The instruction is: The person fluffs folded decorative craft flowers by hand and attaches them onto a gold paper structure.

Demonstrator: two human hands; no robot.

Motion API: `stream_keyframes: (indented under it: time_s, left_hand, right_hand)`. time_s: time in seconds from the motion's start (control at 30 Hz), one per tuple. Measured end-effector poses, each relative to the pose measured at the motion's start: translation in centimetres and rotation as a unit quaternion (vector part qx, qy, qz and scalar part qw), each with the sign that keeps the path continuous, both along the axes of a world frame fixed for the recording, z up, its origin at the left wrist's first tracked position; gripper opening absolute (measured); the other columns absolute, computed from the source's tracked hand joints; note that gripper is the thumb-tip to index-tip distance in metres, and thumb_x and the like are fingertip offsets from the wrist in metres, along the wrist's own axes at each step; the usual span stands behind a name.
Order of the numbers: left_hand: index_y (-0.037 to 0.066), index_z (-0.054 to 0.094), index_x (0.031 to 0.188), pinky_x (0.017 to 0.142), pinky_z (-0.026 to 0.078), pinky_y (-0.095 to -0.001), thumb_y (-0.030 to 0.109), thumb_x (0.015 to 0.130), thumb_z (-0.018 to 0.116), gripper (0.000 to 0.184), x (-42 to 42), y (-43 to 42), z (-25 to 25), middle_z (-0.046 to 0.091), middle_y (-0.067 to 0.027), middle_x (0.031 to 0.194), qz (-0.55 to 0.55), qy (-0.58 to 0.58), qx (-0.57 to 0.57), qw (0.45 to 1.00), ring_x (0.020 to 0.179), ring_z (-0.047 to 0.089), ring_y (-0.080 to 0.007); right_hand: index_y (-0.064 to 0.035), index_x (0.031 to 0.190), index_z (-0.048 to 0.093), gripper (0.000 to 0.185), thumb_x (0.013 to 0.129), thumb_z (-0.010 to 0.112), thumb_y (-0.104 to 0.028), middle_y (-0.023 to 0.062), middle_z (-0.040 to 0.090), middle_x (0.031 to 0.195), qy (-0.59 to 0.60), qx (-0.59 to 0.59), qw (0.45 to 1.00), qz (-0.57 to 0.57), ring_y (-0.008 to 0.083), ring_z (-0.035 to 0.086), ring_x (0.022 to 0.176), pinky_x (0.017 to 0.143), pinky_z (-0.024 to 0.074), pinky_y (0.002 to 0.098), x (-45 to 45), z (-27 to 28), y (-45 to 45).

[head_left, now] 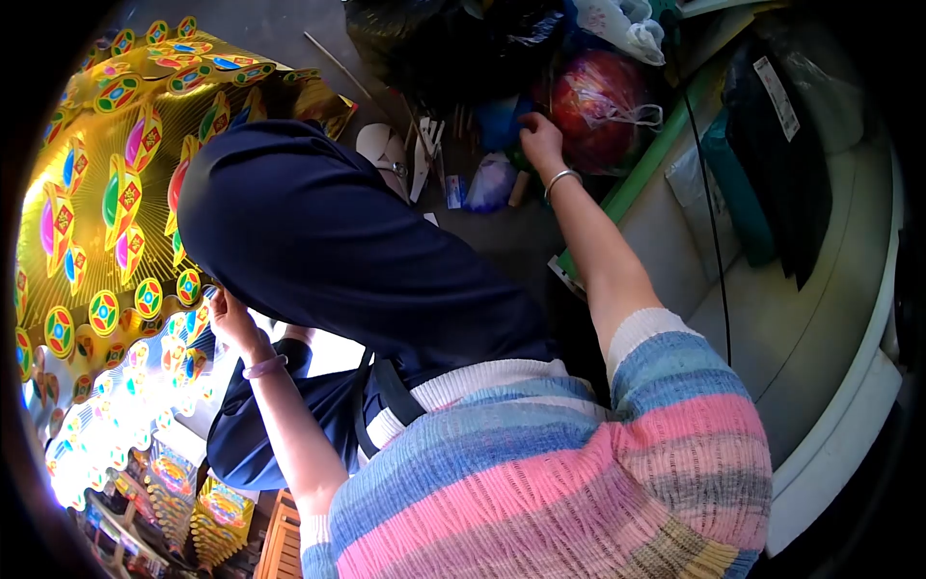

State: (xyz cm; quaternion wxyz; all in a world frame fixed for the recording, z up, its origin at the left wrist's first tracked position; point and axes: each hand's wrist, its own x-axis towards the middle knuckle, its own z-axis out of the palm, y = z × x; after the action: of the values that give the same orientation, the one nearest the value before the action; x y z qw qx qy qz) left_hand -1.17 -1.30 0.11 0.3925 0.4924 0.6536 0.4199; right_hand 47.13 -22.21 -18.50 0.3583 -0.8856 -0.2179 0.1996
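Gold sheet (pixel 96 159) beside left hand (pixel 232 321), right hand (pixel 542 143) outstretched, both grips unclear

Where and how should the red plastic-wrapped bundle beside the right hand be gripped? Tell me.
Probably by its pale loop, pinched from above on the right: the loop juts out on that side, while the red bundle itself is rounded and looks slick.

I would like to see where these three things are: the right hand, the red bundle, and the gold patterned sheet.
Right hand (pixel 543 145): head view, back of the hand.
Red bundle (pixel 590 101): head view, its shiny side.
Gold patterned sheet (pixel 95 193): head view, its printed face.
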Motion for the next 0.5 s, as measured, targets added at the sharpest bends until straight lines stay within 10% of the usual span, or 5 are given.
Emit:
stream_keyframes:
  time_s: [0.23,0.5]
  left_hand:
    - [-0.002,0.062,0.092,0.061,0.043,-0.0186,0.016,0.088,0.061,0.019,-0.3,-0.6,0.9,0.062,-0.0032,0.077,0.019,-0.007,-0.012,1.000,0.065,0.054,-0.0074]
    - [-0.001,0.062,0.091,0.057,0.044,-0.0183,0.019,0.089,0.061,0.020,-0.1,-1.3,1.8,0.061,-0.0022,0.073,-0.003,-0.006,-0.014,1.000,0.062,0.054,-0.0069]
  right_hand:
    - [-0.0123,0.104,0.061,0.029,0.076,0.064,-0.022,0.0135,0.062,0.096,-0.085,-0.243,0.947,0.194,0.0326,0.061,0.088,0.075,0.0492,0.0423,-8.1,0.7,-1.5]
    - [-0.0143,0.104,0.060,0.028,0.077,0.063,-0.021,0.0128,0.058,0.102,-0.086,-0.212,0.945,0.232,0.0334,0.059,0.092,0.075,0.0487,0.0450,-9.6,-0.6,1.0]
